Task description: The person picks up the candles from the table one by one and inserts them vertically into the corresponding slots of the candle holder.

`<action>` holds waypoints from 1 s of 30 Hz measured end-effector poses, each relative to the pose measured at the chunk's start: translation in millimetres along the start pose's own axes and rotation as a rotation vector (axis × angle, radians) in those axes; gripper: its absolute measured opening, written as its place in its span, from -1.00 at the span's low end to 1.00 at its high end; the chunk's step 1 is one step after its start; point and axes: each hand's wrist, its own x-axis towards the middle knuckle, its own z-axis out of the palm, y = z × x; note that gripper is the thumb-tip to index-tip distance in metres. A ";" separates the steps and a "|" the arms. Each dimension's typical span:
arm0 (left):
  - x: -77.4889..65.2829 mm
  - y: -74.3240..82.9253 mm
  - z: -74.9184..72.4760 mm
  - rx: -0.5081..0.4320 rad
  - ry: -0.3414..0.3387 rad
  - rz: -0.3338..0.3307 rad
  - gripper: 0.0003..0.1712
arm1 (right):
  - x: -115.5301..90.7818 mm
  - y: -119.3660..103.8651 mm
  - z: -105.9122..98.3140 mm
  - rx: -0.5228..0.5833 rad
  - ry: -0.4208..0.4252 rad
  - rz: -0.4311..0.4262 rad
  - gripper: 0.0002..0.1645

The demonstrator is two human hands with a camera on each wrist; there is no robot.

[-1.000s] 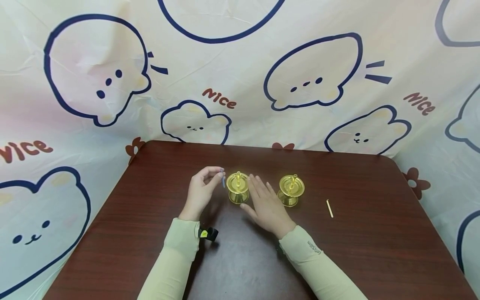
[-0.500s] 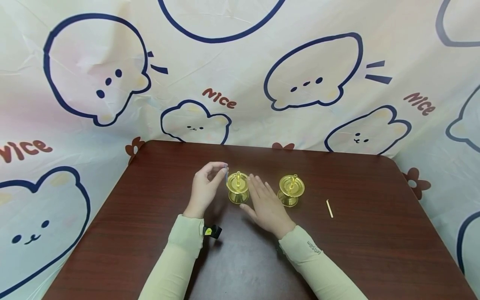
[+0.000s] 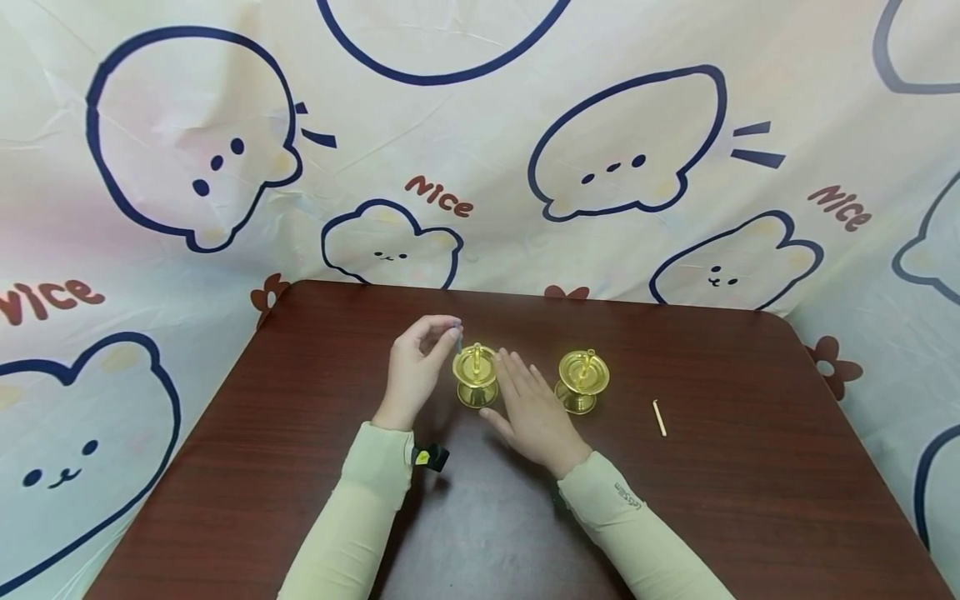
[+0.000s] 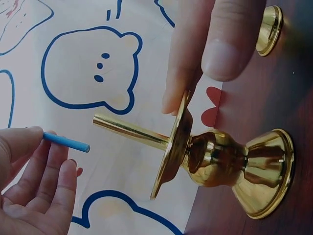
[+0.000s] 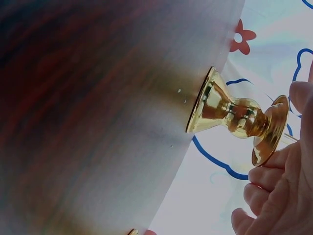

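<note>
Between thumb and fingertips, my left hand (image 3: 411, 373) pinches a thin blue candle (image 4: 69, 142). The candle hangs above the left gold candle holder (image 3: 476, 393), a little apart from the tip of its upright centre tube (image 4: 129, 132), as the left wrist view shows. My right hand (image 3: 538, 412) lies along the right side of that holder, fingers straight, with fingertips touching the rim of its dish (image 4: 171, 147). The candle's upper end is covered by the left fingers.
A second gold candle holder (image 3: 582, 387) stands just right of my right hand. Farther right, a short cream candle (image 3: 659, 417) lies on the brown wooden table (image 3: 750, 467). A printed cloth (image 3: 495, 150) hangs behind the table.
My left hand has moved up and slightly right with the blue candle, from beside the left holder to above its tube. The right hand and both holders have stayed in place.
</note>
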 end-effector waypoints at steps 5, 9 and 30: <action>1.1 0.6 2.1 -0.007 0.019 0.036 -0.76 | -0.3 -0.1 -0.4 0.006 0.008 -0.006 -0.06; 2.0 2.3 4.0 -0.022 0.029 0.053 -0.76 | -0.4 -0.3 -0.7 0.012 0.005 -0.005 -0.05; 1.7 5.5 13.4 -0.028 0.042 0.043 -0.79 | 0.1 -1.8 0.8 0.032 0.009 0.011 -0.05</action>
